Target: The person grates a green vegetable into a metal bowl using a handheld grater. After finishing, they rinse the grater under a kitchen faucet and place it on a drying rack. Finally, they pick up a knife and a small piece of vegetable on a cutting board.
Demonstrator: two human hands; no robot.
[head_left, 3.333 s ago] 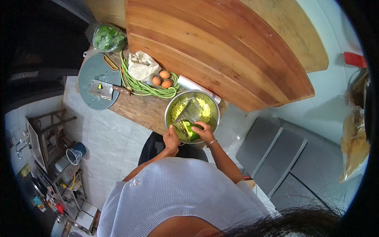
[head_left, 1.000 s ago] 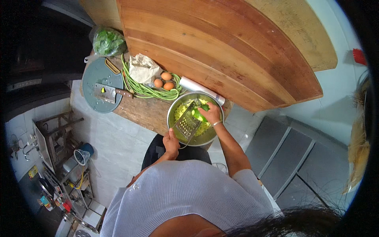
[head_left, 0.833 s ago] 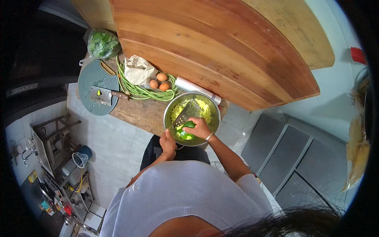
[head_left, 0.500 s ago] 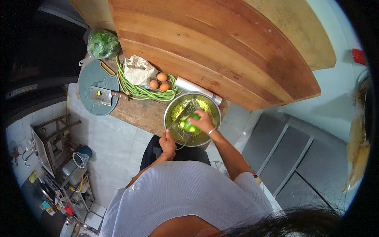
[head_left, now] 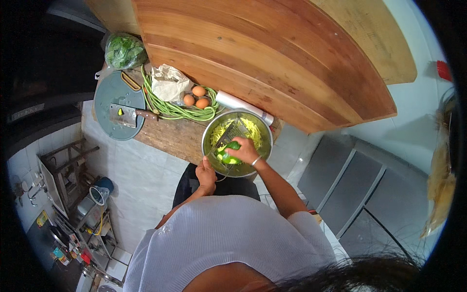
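A metal bowl stands at the right end of the wooden table, holding yellow-green shreds. Slanting across it is a flat metal grater. My left hand is closed on the grater's near end by the bowl's left rim. Over the bowl, my right hand grips a green-skinned vegetable with pale cut flesh, pressed against the grater. The exact kind of vegetable is unclear, and my fingers cover part of it.
Left on the table, a cleaver lies on a round grey-blue board. Beyond are bagged leafy greens, long green beans, brown eggs, a crumpled pale bag and a plastic roll. Wooden boards stand behind.
My right hand has moved slightly toward me and left with the green vegetable, down along the grater. My left hand keeps its hold on the grater.
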